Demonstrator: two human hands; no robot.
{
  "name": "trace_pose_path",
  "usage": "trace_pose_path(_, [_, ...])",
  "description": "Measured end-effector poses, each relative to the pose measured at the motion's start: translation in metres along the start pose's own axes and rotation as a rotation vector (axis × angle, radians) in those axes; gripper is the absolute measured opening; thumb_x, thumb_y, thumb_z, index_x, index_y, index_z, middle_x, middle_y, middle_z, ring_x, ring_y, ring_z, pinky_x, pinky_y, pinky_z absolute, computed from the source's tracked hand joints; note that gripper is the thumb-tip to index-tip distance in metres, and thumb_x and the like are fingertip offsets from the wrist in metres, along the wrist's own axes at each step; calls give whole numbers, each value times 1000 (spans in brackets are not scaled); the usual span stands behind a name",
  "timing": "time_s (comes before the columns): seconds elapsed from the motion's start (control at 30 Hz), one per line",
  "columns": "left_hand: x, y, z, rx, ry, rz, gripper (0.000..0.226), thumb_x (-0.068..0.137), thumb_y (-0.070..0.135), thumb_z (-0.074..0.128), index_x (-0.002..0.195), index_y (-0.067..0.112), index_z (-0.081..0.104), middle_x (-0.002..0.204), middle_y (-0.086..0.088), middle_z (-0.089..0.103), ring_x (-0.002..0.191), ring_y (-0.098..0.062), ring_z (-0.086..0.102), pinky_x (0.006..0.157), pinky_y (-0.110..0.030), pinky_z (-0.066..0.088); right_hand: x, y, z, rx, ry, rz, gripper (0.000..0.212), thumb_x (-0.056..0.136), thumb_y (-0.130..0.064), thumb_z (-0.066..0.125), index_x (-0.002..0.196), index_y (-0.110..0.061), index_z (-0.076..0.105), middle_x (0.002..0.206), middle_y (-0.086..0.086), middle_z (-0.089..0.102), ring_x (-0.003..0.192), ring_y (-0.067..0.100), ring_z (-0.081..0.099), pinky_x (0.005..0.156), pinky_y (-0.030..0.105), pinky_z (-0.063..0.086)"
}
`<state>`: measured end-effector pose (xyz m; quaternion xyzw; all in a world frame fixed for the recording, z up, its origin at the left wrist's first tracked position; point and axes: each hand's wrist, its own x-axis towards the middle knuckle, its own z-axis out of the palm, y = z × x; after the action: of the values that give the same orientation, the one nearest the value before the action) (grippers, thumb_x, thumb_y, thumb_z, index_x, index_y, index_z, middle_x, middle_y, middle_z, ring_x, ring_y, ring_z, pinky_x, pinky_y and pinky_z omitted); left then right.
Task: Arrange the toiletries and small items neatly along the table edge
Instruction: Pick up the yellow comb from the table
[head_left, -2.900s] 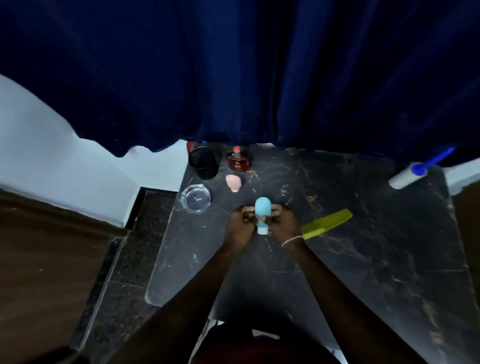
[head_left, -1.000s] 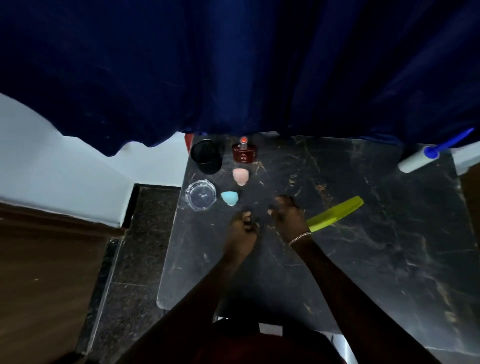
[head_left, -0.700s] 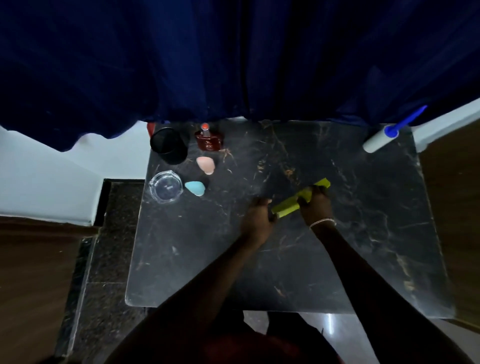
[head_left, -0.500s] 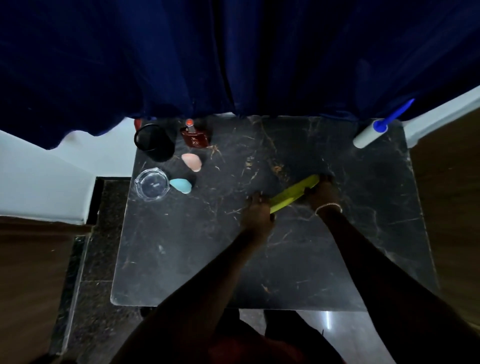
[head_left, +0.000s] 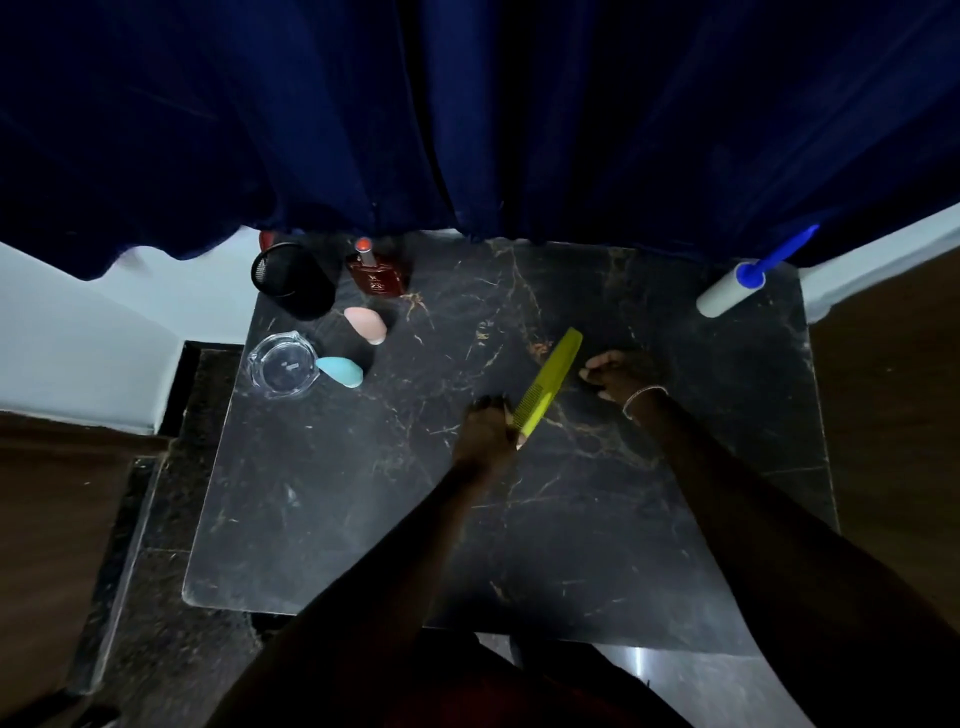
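Observation:
A yellow-green comb (head_left: 549, 383) points up and to the right over the middle of the black marble table (head_left: 395, 519). My left hand (head_left: 485, 431) grips its lower end. My right hand (head_left: 621, 375), with a bracelet at the wrist, is just right of the comb and apart from it, fingers curled and holding nothing. At the table's far left stand a black mesh cup (head_left: 292, 279), a red perfume bottle (head_left: 375, 270), a pink sponge (head_left: 365, 323), a blue sponge (head_left: 340, 370) and a clear glass dish (head_left: 282, 365).
A white lint roller with a blue handle (head_left: 737, 280) lies at the table's far right corner. A dark blue curtain (head_left: 467, 114) hangs over the far edge. Dark tiled floor lies left of the table, wooden panels on both sides.
The blue sponge was set down beside the glass dish. Both hands moved right to the comb. My right hand has let go of it, and the comb now tilts more upright in my left hand.

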<state>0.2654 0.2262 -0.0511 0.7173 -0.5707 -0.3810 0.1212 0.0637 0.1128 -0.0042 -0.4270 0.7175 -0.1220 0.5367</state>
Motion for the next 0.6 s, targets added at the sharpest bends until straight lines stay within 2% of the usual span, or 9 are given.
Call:
trace_pose_path(0.13, [-12, 4, -17, -105, 58, -18, 20, 86, 8, 63, 105, 3, 67, 104, -21, 67, 101, -39, 64, 88, -42, 51, -6, -12, 35, 150, -75, 61, 24, 89, -6, 68, 80, -19, 50, 76, 4, 58, 64, 11, 56, 55, 27, 52])
trace_pose_path(0.2, [-16, 7, -30, -124, 81, -8, 30, 90, 3, 53, 119, 1, 61, 117, -24, 63, 107, -43, 62, 92, -48, 50, -9, -22, 55, 173, -88, 34, 22, 90, -12, 69, 83, -19, 49, 72, 4, 57, 51, 8, 57, 45, 22, 51])
trace_pose_path(0.27, [-20, 9, -43, -63, 102, 23, 41, 94, 5, 52, 135, 4, 53, 133, -21, 56, 112, -43, 60, 94, -51, 51, -13, -36, 77, 188, -116, 7, 17, 90, -21, 69, 88, -17, 52, 72, 5, 58, 45, 6, 57, 44, 20, 51])
trace_pose_path(0.33, [-21, 6, -55, 52, 137, 51, 41, 98, 10, 54, 139, 8, 48, 140, -17, 50, 109, -42, 62, 90, -51, 52, -15, -51, 97, 208, -158, -2, 16, 92, -24, 66, 84, -15, 56, 73, 7, 60, 45, 8, 60, 46, 21, 53])
trace_pose_path(0.4, [-21, -2, -63, 99, 164, 74, 45, 99, 10, 53, 142, 11, 42, 143, -17, 46, 108, -43, 63, 87, -52, 56, -13, -67, 115, 267, -181, 5, 15, 94, -13, 63, 81, -16, 55, 74, 10, 61, 42, 7, 61, 44, 21, 55])
trace_pose_path(0.5, [-17, -16, -72, 51, 176, 58, 45, 99, 14, 57, 142, 9, 44, 146, -19, 45, 116, -43, 59, 91, -52, 56, -3, -87, 135, 342, -161, 45, 22, 92, 1, 61, 82, -16, 52, 80, 13, 62, 58, 18, 63, 41, 23, 54])
trace_pose_path(0.6, [-11, -29, -80, -23, 166, 15, 45, 98, 24, 61, 139, 8, 48, 143, -17, 45, 119, -40, 56, 94, -49, 54, 8, -102, 152, 341, -132, 61, 24, 89, 3, 64, 80, -15, 51, 80, 15, 60, 66, 21, 58, 38, 23, 53])
